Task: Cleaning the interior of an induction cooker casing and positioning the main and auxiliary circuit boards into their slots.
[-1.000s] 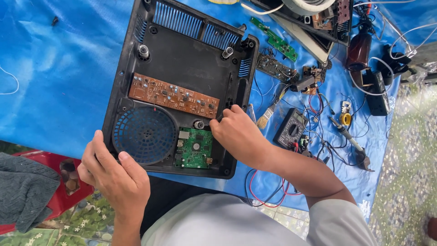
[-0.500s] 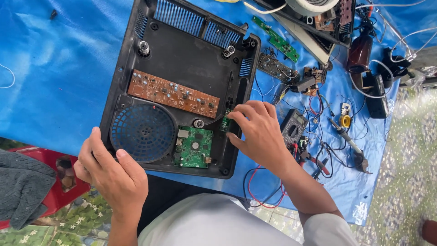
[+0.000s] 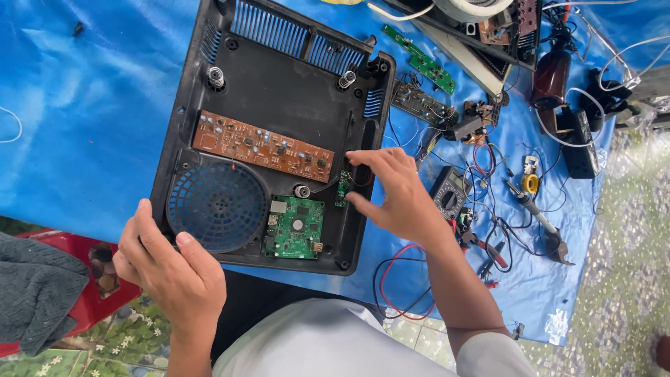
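Currently you are seating a small green board into the black casing, at its right inner wall beside the brown circuit board. Your right hand pinches it narrowly between thumb and fingertips. Your left hand grips the casing's near corner. The small board's long axis runs away from you, roughly upright. Next, I judge, it needs steady alignment before pressing.

The appliance housing is black, its long circuit board orange-brown, the square board green. The tarp is bright blue. A red lead loops below; the folded cloth looks dark grey.
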